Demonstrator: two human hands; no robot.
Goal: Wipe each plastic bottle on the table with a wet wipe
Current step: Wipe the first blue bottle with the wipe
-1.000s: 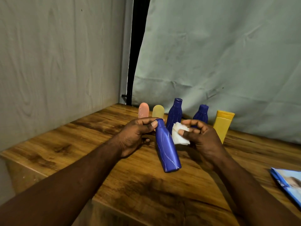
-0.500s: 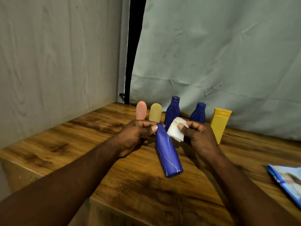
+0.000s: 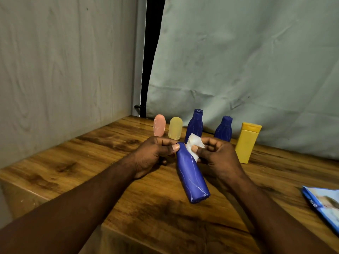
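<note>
Left grip [image 3: 150, 156] is being pinched round the neck of a slim blue plastic bottle [image 3: 192, 178], its long axis running from both grips down toward the person. A folded white wet wipe [image 3: 192, 143] is being held at its shoulder by the right grip [image 3: 218, 160]. Five more are standing beyond: one pink bottle [image 3: 159, 125], one pale-yellow bottle [image 3: 175, 128], two dark-blue bottles [image 3: 194, 125] [image 3: 224, 129], one yellow bottle [image 3: 246, 142].

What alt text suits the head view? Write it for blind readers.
A person's left hand pinches the top of a tilted blue bottle while the right hand holds a wet wipe against its neck. Behind, on the table, stand a pink bottle, a cream bottle, a tall dark blue bottle, a shorter dark blue bottle and a yellow bottle.
</note>
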